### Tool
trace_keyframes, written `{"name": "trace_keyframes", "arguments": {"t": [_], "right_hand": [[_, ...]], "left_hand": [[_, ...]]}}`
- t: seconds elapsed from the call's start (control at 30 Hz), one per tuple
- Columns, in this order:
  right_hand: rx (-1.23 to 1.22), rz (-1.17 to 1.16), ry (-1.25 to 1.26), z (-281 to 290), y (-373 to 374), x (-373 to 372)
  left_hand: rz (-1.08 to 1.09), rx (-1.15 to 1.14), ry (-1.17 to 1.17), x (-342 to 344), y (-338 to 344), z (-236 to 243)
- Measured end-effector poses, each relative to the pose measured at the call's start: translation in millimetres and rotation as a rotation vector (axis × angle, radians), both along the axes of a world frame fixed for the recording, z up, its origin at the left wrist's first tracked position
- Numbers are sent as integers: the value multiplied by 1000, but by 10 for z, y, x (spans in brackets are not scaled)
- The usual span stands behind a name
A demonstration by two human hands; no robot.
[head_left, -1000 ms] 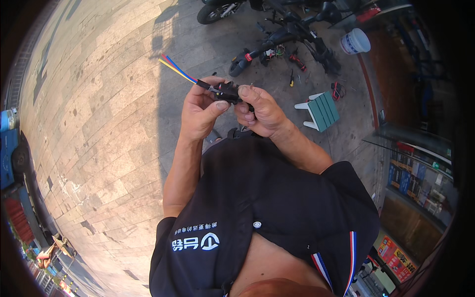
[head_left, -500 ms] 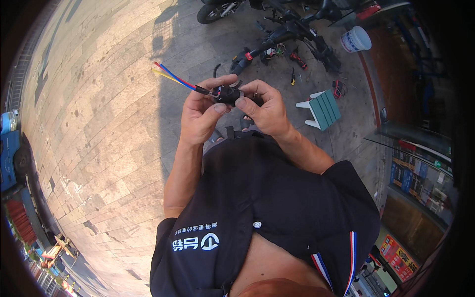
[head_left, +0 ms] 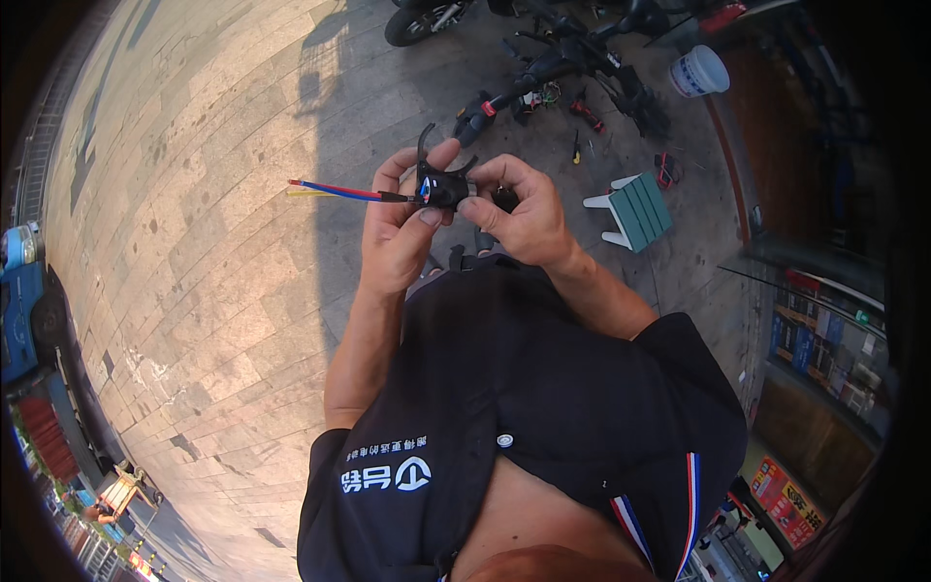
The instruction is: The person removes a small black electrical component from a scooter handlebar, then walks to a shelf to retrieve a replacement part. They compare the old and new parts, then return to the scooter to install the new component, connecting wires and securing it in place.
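In front of my chest I hold a small black electrical part (head_left: 445,192) between both hands. Curved black prongs stick out of its far side. From its left end run red, blue and yellow wires (head_left: 339,191), gathered in a black sleeve near the part. My left hand (head_left: 393,233) pinches the left side, with the thumb on the near edge. My right hand (head_left: 529,213) grips the right end between thumb and forefinger. A dark rounded piece (head_left: 504,199) shows by the right fingers; I cannot make out its kind.
A green-topped stool (head_left: 642,211) with white legs stands to the right. Beyond it are a red-and-black tool (head_left: 587,114), a yellow-and-black screwdriver (head_left: 577,153) and a white bucket (head_left: 698,73). A partly dismantled two-wheeler (head_left: 562,63) lies at the far side.
The black part has turned in my fingers, so its prongs and open side show more. The wires have swung from slanting up-left to nearly level.
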State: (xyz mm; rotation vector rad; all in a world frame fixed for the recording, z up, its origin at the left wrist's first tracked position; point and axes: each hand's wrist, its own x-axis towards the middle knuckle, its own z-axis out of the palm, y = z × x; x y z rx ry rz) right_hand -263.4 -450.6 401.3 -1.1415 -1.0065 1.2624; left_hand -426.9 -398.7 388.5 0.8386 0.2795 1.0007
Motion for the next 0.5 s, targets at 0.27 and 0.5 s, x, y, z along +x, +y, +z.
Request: {"name": "trace_keyframes", "arguments": {"t": [0.27,0.5], "right_hand": [[103,-148,-196,26,5,-138],[223,-176,-360,94,10,-145]], "left_hand": [[-2,-142,-43,79,-75,-26],[-89,-292,-237,116,-66,-54]]}}
